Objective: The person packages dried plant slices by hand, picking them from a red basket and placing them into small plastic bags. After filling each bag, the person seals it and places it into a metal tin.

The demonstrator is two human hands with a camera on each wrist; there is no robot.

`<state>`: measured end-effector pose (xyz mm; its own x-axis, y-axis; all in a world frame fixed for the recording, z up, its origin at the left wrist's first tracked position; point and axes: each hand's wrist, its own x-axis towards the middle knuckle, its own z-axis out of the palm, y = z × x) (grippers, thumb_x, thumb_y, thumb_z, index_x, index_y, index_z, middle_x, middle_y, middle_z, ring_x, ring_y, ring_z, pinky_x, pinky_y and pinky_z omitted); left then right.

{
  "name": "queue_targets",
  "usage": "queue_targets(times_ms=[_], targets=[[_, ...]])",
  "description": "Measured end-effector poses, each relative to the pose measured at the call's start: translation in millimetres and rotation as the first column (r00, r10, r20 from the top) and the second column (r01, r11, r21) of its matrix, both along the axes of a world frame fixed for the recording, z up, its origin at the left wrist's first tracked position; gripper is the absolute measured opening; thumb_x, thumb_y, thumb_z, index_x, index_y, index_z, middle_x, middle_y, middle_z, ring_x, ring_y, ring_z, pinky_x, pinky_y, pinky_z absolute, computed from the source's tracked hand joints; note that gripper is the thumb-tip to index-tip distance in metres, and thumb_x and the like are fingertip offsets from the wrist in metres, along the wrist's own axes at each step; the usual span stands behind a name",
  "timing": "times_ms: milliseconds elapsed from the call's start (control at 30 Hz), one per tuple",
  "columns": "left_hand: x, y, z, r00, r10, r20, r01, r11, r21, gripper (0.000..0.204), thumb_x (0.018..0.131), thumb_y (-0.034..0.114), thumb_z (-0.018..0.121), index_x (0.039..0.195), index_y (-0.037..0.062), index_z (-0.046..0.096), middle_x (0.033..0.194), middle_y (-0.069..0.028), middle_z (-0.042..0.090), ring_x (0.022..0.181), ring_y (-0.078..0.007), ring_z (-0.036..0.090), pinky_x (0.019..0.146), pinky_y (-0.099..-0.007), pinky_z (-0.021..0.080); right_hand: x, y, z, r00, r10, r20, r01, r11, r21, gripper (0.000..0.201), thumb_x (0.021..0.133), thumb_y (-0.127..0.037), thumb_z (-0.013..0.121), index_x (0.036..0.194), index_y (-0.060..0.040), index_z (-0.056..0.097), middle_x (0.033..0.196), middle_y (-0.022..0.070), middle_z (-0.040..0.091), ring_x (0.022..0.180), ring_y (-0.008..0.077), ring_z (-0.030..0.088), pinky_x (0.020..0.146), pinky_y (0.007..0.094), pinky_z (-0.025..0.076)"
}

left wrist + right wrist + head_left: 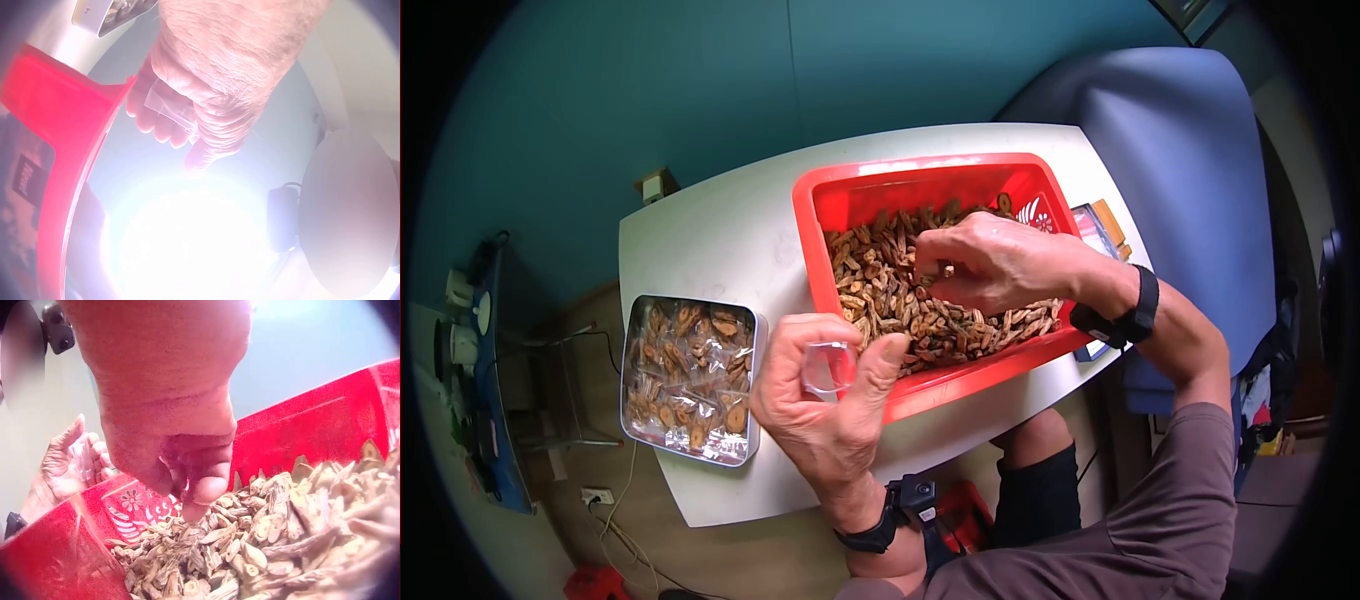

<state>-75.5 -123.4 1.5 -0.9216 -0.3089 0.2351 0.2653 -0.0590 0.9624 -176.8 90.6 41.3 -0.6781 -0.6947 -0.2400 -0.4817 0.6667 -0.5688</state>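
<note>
My left hand (830,425) holds a small clear plastic bag (825,368) between thumb and fingers, beside the near left corner of a red plastic basket (980,379). In the left wrist view the bag (169,105) lies across the curled fingers. Dried root slices (880,290), brown and wrinkled with pale cut faces, fill much of the basket. Inside it my right hand (995,262) is low over the slices, fingers and thumb curled together. A small tan piece shows between them in the head view; the rest of the grip is hidden by the fingers.
A metal tin (757,405) on the left of the white table (720,240) contains several clear packets (695,365) of root slices. Right of the basket lie flat packs (1090,228) and a wooden block (1112,222). A blue padded seat (1200,180) stands against the right side.
</note>
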Motion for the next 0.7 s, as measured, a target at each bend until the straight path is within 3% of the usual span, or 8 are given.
queue_targets(times_ms=[33, 67, 133, 167, 267, 333, 633, 700], targets=[[1, 2, 3, 0.998, -0.051, 0.032, 0.052, 0.998, -0.037, 0.034, 0.074, 0.013, 0.094, 0.085, 0.0053, 0.063, 0.081, -0.0007, 0.063, 0.068, -0.0075, 0.054, 0.062, -0.0235, 0.045, 3, 3, 5, 0.995, -0.070, 0.076, 0.073, 0.997, -0.037, 0.019, 0.091, -0.012, 0.071, 0.098, 0.0000, 0.059, 0.073, 0.0099, 0.060, 0.055, 0.0177, 0.057, 0.053, 0.0339, 0.046], [1, 4, 3, 0.998, -0.051, 0.025, 0.052, 0.998, -0.035, 0.034, 0.074, 0.013, 0.094, 0.085, 0.0053, 0.063, 0.081, -0.0007, 0.063, 0.068, -0.0075, 0.054, 0.062, -0.0235, 0.045, 8, 4, 10, 0.995, -0.070, 0.069, 0.073, 0.997, -0.034, 0.019, 0.091, -0.012, 0.071, 0.098, 0.0000, 0.059, 0.073, 0.0099, 0.060, 0.055, 0.0177, 0.057, 0.053, 0.0339, 0.046], [1, 9, 3, 0.994, -0.080, 0.075, 0.088, 0.989, -0.122, 0.034, 0.071, 0.012, 0.094, 0.085, 0.0056, 0.063, 0.079, -0.0022, 0.062, 0.065, -0.0104, 0.055, 0.060, -0.0264, 0.046, 19, 7, 18, 0.865, -0.280, 0.417, 0.420, 0.858, -0.295, 0.017, 0.091, -0.009, 0.068, 0.103, 0.0014, 0.062, 0.078, 0.0082, 0.065, 0.060, 0.0144, 0.061, 0.057, 0.0307, 0.051], [0, 11, 0, 0.995, -0.084, 0.045, 0.090, 0.983, -0.160, 0.035, 0.068, 0.010, 0.094, 0.084, 0.0058, 0.063, 0.077, -0.0048, 0.061, 0.064, -0.0156, 0.058, 0.060, -0.0291, 0.048, 21, 14, 17, 0.830, -0.254, 0.496, 0.451, 0.829, -0.331, 0.023, 0.097, -0.014, 0.068, 0.114, 0.0013, 0.065, 0.081, 0.0026, 0.066, 0.063, 0.0078, 0.061, 0.057, 0.0246, 0.052], [0, 15, 4, 0.994, -0.111, -0.017, 0.104, 0.965, -0.242, 0.035, 0.066, 0.008, 0.094, 0.083, 0.0059, 0.063, 0.076, -0.0062, 0.061, 0.065, -0.0193, 0.060, 0.061, -0.0308, 0.049, 33, 28, 15, 0.741, -0.203, 0.640, 0.572, 0.690, -0.443, 0.030, 0.101, -0.019, 0.067, 0.123, 0.0012, 0.065, 0.083, 0.0031, 0.067, 0.061, 0.0071, 0.062, 0.056, 0.0222, 0.052], [-2, 18, 3, 0.993, -0.120, -0.019, 0.112, 0.967, -0.230, 0.036, 0.065, 0.007, 0.094, 0.082, 0.0055, 0.063, 0.076, -0.0071, 0.061, 0.065, -0.0218, 0.062, 0.060, -0.0328, 0.049, 41, 29, 17, 0.732, -0.210, 0.648, 0.594, 0.662, -0.457, 0.038, 0.102, -0.023, 0.066, 0.132, 0.0003, 0.061, 0.084, 0.0031, 0.068, 0.061, 0.0058, 0.063, 0.055, 0.0201, 0.051], [-4, 25, 3, 0.989, -0.144, -0.039, 0.120, 0.926, -0.359, 0.033, 0.065, 0.008, 0.093, 0.077, 0.0059, 0.062, 0.072, -0.0068, 0.061, 0.063, -0.0223, 0.061, 0.058, -0.0351, 0.048, 56, 33, 22, 0.677, -0.202, 0.708, 0.681, 0.537, -0.498, 0.024, 0.103, -0.020, 0.064, 0.115, 0.0014, 0.066, 0.082, 0.0063, 0.069, 0.056, 0.0071, 0.063, 0.052, 0.0192, 0.051], [-4, 24, -1, 0.982, -0.179, -0.054, 0.146, 0.915, -0.376, 0.034, 0.070, 0.015, 0.095, 0.081, 0.0047, 0.064, 0.075, -0.0030, 0.061, 0.066, -0.0135, 0.058, 0.059, -0.0280, 0.047, 58, 32, 23, 0.708, -0.207, 0.676, 0.652, 0.559, -0.512, 0.024, 0.104, -0.019, 0.063, 0.116, 0.0010, 0.067, 0.083, 0.0048, 0.070, 0.056, 0.0062, 0.063, 0.053, 0.0193, 0.051]])
